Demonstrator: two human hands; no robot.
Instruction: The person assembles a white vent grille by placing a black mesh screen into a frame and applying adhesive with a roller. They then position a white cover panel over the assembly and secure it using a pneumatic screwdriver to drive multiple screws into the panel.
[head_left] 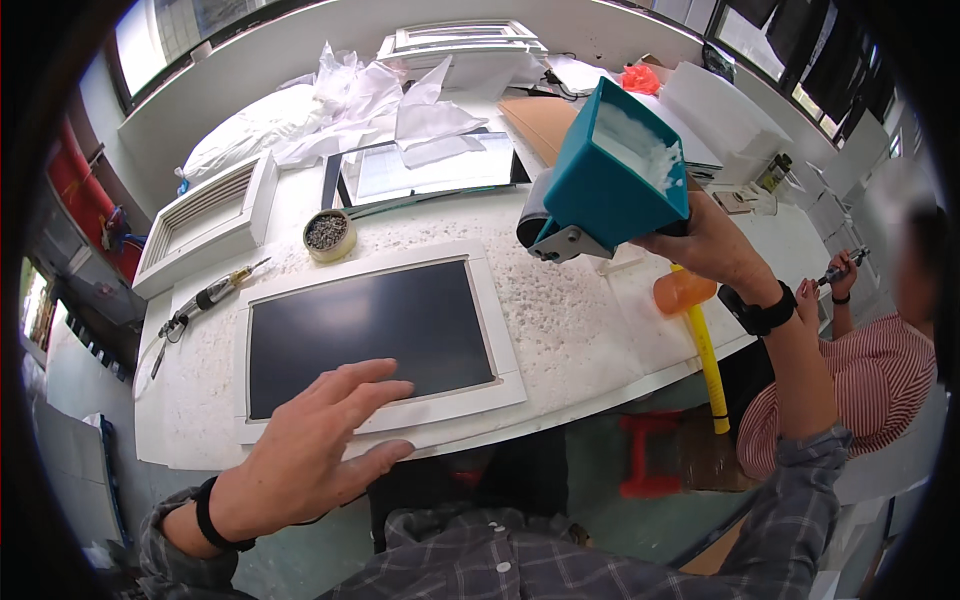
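Observation:
My right hand [708,240] grips a teal hopper-shaped tool [580,170] from its right side and holds it raised over the table. White material fills the hopper's open top, and a metal bracket shows at its lower left. Below lies a white frame [508,350] around a dark, glossy flat panel [370,325], flat on the table near its front edge. Over the panel's lower edge hovers my left hand [325,425], fingers spread and nothing in it; whether a fingertip touches the panel I cannot tell.
A soldering iron [212,296] and a round tin of metal shavings [327,232] lie left. A louvred white frame [205,220], a mirror-like panel [430,165] and white wrapping [350,95] sit behind. A mallet [705,350] overhangs the right edge. A co-worker in stripes [850,390] is at right.

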